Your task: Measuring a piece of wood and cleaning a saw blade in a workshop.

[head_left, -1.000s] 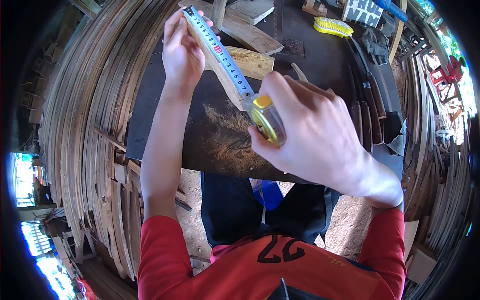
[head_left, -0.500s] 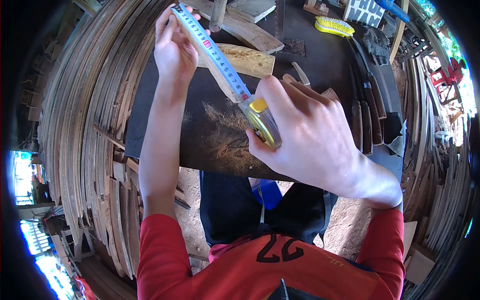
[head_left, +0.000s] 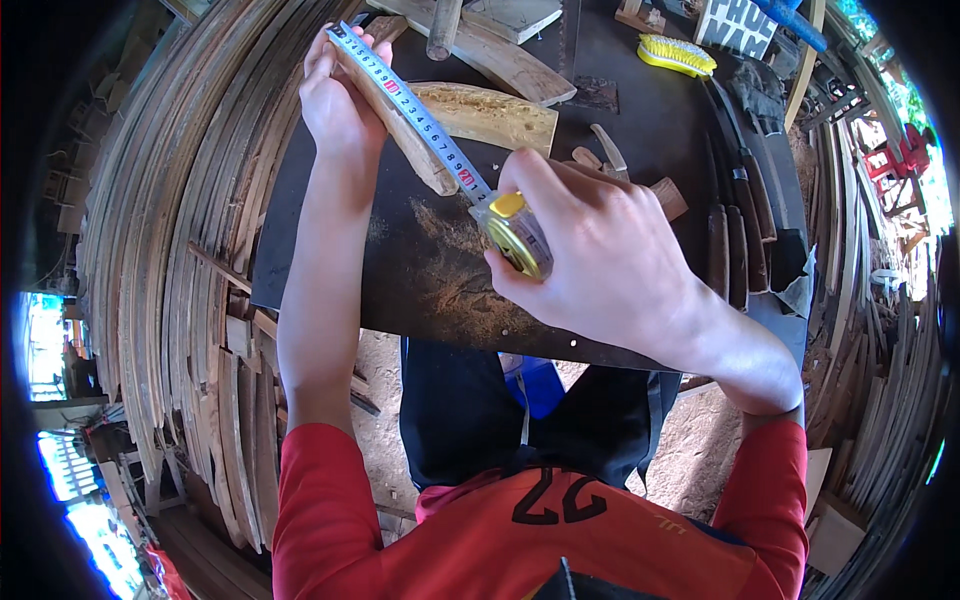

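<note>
My left hand point(head_left: 345, 112) is wrapped round the far end of a narrow strip of wood point(head_left: 428, 163) above the table. The hooked end of the blade sits at those fingers. My right hand point(head_left: 610, 240) grips the yellow-and-clear case of a tape measure point(head_left: 518, 240), thumb below and index finger over the top. Between both hands the pale blade point(head_left: 420, 118) stretches straight, slanting down to the right along the wood. The case lies just past the wood's near end. Behind the strip, a thicker curved wood block point(head_left: 490, 115) rests on the table.
Sawdust point(head_left: 465, 285) covers part of the dark table point(head_left: 330, 270). On the right lie several wooden-handled tools point(head_left: 740, 240), with a yellow brush point(head_left: 677, 55) farther back. A pale curved handle point(head_left: 607, 147) and wood offcuts lie beyond my right hand. Stacked timber point(head_left: 190, 220) stands along the left.
My right hand and the case have shifted slightly left, and a little more blade is out. The wood strip now shows more clearly beside the blade. My left hand has dropped slightly.
</note>
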The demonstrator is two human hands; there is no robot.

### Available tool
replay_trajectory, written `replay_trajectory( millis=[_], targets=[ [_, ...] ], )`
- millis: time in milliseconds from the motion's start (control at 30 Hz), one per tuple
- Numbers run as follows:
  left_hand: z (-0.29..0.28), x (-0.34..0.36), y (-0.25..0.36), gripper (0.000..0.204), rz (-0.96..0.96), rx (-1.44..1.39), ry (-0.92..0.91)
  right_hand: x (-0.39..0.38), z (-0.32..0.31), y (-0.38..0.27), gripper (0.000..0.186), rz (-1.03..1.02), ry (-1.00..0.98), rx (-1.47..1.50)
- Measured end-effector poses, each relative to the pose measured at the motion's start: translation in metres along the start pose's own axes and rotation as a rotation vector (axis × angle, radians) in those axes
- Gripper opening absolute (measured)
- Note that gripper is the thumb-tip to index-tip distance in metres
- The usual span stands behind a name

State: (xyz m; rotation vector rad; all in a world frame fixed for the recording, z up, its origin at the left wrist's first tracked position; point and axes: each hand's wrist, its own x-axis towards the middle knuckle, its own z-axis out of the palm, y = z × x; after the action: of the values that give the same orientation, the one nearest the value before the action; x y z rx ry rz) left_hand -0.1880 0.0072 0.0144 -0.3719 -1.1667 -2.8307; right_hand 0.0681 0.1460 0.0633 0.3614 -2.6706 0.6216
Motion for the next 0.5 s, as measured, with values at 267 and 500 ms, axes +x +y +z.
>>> replay_trajectory(
  millis=[267, 500],
  targets=[
    [-0.0056, 0.0028, 0.0029, 0.027, 0.003, -0.022, -0.043, 0.0022, 0.0050, 0.0032, 0.041, -0.009, 0.004, 0.066],
    [-0.0025, -0.0027, 0.0005, 0.026, -0.022, 0.004, -0.035, 0.0027, 0.0044, 0.0065, 0.042, 0.025, -0.030, 0.034]
  ],
)
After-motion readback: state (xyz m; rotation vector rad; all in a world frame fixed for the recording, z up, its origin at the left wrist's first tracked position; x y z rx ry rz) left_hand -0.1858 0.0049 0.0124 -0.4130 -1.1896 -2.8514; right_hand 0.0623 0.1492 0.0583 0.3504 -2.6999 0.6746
